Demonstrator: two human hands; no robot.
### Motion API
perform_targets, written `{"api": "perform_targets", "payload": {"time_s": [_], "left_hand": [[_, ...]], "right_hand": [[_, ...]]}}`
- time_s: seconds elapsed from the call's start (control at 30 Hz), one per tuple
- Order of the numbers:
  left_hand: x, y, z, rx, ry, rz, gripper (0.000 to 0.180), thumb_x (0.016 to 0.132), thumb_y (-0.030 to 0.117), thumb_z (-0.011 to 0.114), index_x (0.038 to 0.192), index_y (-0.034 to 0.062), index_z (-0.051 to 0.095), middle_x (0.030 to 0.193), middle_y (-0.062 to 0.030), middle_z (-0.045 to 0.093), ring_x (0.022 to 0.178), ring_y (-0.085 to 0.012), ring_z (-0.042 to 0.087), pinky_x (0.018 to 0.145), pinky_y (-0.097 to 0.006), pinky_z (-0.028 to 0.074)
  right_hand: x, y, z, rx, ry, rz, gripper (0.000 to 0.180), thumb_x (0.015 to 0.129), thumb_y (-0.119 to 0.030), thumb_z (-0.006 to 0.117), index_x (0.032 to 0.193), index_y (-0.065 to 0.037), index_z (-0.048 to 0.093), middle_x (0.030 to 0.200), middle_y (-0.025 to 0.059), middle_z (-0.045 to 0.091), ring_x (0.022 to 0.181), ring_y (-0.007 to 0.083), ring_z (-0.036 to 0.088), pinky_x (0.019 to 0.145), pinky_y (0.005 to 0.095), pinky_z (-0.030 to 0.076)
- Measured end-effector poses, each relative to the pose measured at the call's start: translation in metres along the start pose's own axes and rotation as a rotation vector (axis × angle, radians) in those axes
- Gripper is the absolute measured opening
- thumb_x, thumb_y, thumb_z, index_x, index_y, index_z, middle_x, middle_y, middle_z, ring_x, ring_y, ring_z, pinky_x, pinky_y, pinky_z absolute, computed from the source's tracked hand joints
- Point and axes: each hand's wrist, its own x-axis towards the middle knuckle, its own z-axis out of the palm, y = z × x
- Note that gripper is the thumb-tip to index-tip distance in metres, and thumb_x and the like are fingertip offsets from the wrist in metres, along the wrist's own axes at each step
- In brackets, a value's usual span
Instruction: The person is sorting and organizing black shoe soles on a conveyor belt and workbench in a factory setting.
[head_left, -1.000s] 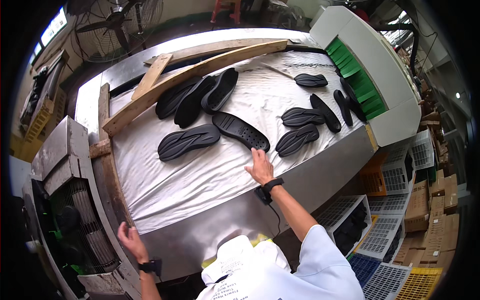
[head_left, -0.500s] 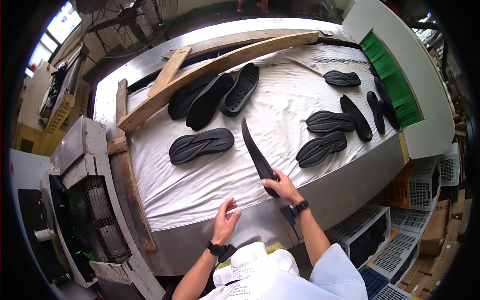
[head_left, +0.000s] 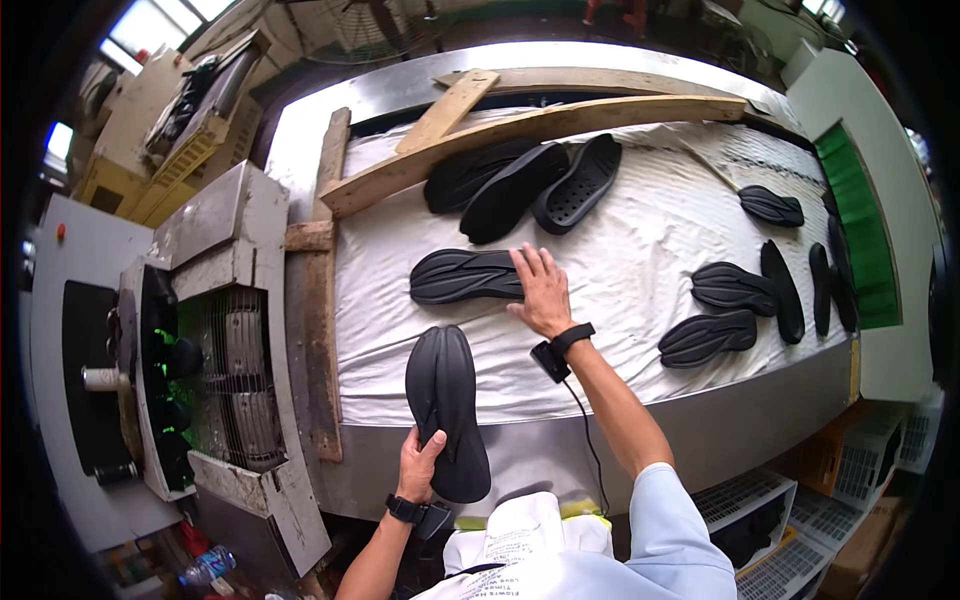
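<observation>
Your left hand (head_left: 418, 468) grips a black rubber shoe sole (head_left: 446, 408) by its lower edge, thumb over the face, fingers curled behind; the sole stands lengthwise off the front rim of the surface (head_left: 620, 440), its smooth side toward you, partly over the white cloth (head_left: 640, 230) and partly over the bare metal front.

Your right hand (head_left: 542, 292) lies flat and spread on the cloth, holding nothing — its fingertips touch the right end of a second black ribbed sole (head_left: 462, 276), which lies crosswise on the cloth just above the held one. A black wristband (head_left: 572, 338) with a small black box and a thin cable sits on that wrist.

Further back, three more black soles (head_left: 520, 182) lie fanned together, touching, against a long pale wooden plank (head_left: 530, 150) set slantwise across the surface. A shorter plank crosses it at the back.

To your right, well apart from both hands, a cluster of dark soles (head_left: 735, 310) lies on the cloth near a green panel (head_left: 860, 230).

At your left — a grey metal machine (head_left: 215, 340) with a slatted grille stands just beside the surface. White wire crates (head_left: 800, 500) sit below at the lower right.
</observation>
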Motion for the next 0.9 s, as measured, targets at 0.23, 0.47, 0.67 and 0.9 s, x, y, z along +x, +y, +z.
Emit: {"api": "perform_targets", "payload": {"time_s": [0.23,0.47,0.67,0.9], "left_hand": [[-0.017,-0.001,-0.056,-0.265,0.165,-0.019,0.047,0.098,0.022,0.07,0.136,0.0004,0.054,0.124,-0.0061,0.066,0.11,-0.0147,0.063,0.098,-0.032,0.051],[-0.002,0.114,-0.187,-0.279,0.702,0.487,0.037,0.101,0.028,0.065,0.119,-0.0038,0.062,0.111,-0.0065,0.067,0.095,-0.0164,0.065,0.086,-0.032,0.055],[0.012,0.166,-0.348,0.439,1.516,0.414,0.08,0.089,0.036,0.072,0.141,-0.0163,0.04,0.143,-0.0331,0.047,0.133,-0.0406,0.046,0.114,-0.045,0.036],[-0.029,0.066,-0.134,0.169,0.42,0.697,0.067,0.096,0.023,0.072,0.146,-0.0032,0.035,0.135,-0.0151,0.045,0.125,-0.0229,0.048,0.101,-0.035,0.048]], "right_hand": [[0.004,0.03,0.036,-0.023,-0.031,0.077,0.101,0.054,-0.028,0.082,0.145,-0.007,0.044,0.124,0.0199,0.053,0.114,0.0403,0.052,0.1,0.049,0.045],[-0.143,-0.012,0.007,0.626,-0.358,0.398,0.098,0.066,-0.029,0.088,0.145,0.007,0.044,0.131,0.0219,0.056,0.121,0.0315,0.056,0.103,0.0388,0.045],[-0.222,-0.07,-0.017,0.864,-0.348,0.567,0.082,0.075,-0.018,0.084,0.144,0.006,0.048,0.132,0.0169,0.057,0.108,0.022,0.062,0.084,0.0316,0.054],[-0.22,-0.145,-0.047,0.633,-0.184,0.198,0.08,0.069,-0.018,0.086,0.138,0.004,0.053,0.134,0.0188,0.054,0.123,0.0322,0.054,0.105,0.0395,0.043]]}}
